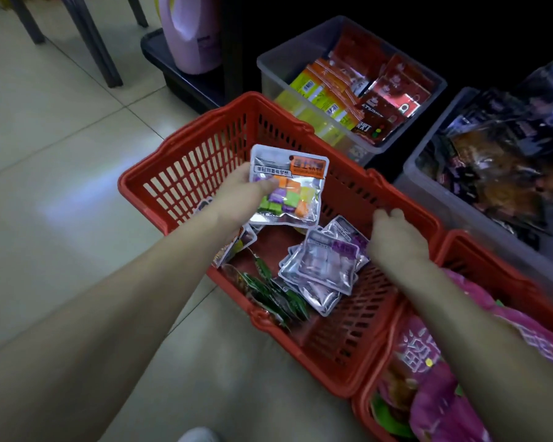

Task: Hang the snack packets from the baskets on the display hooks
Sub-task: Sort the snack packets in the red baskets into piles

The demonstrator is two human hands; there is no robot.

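Right now on my feed, the left hand [237, 191] grips one snack packet [288, 186], a silver pouch with a clear window showing orange, purple, green and yellow cubes. The thumb lies across its front near the left edge, and the fingers are hidden behind it. That packet is held roughly upright over the far-left part of the red basket [186, 167], above the goods lying on the basket floor. The right hand [396, 239] reaches down inside the same basket close to its right wall, with the fingers curled downward. A loose stack of silver-and-purple packets [320, 266] sits just to its left, touching it or very nearly so. I cannot tell whether that hand holds anything (blur smears the fingertips). The two hands are well apart, with the lifted packet higher and farther from me than the stack. Green packets [268, 291] lie along the basket's near-left wall, and a few more silver pouches [237, 247] peek out under the left wrist. A second red basket [460, 247] butts against the first on the right and is heaped with pink packets [434, 406]. Beyond them on the tiled floor [45, 154] stand two clear bins. One clear bin [268, 68] holds red and yellow-orange packs [364, 100], and the other bin [428, 167] holds dark packs [492, 161]. A lilac bottle [189, 33] stands at the top of the view.
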